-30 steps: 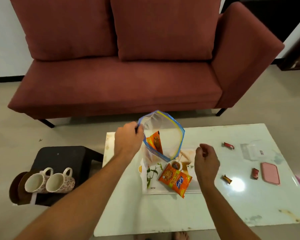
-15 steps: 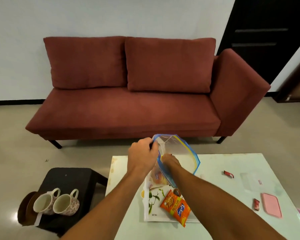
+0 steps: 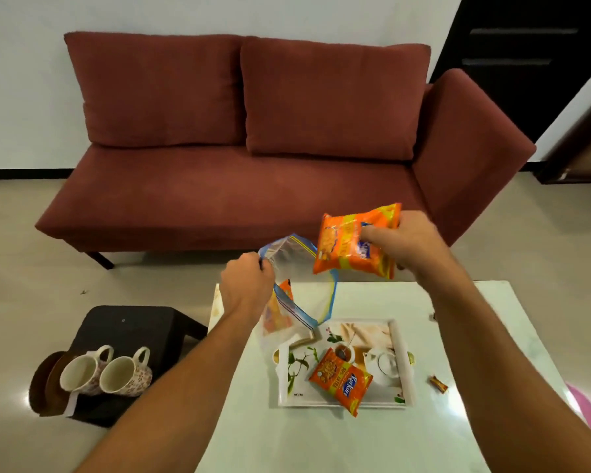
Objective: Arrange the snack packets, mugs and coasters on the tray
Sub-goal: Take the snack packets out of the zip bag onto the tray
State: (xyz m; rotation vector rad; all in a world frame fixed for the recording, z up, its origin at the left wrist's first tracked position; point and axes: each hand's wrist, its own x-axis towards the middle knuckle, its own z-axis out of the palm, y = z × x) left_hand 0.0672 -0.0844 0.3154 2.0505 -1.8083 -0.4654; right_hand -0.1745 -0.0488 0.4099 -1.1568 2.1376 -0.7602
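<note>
My left hand point(image 3: 246, 285) pinches the rim of a clear zip bag point(image 3: 299, 288) held above the table; another orange packet point(image 3: 280, 307) shows inside it. My right hand point(image 3: 403, 244) grips an orange snack packet point(image 3: 352, 242) lifted above the bag's mouth. A white printed tray point(image 3: 400, 353) lies on the pale table point(image 3: 458, 421) with one orange packet point(image 3: 340, 378) on it. Two floral mugs point(image 3: 106, 370) lie on their sides on a black stool point(image 3: 130, 329), with brown coasters point(image 3: 45, 380) beside them at the left.
A dark red sofa point(image 3: 253, 186) stands behind the table. A small wrapped sweet point(image 3: 438, 384) lies on the table right of the tray. Something pink point(image 3: 587, 407) shows at the table's right edge. A dark door point(image 3: 526, 63) is at the back right.
My right hand was inside the zip bag and has come out up and to the right holding an orange packet. The left hand keeps its hold on the bag's rim.
</note>
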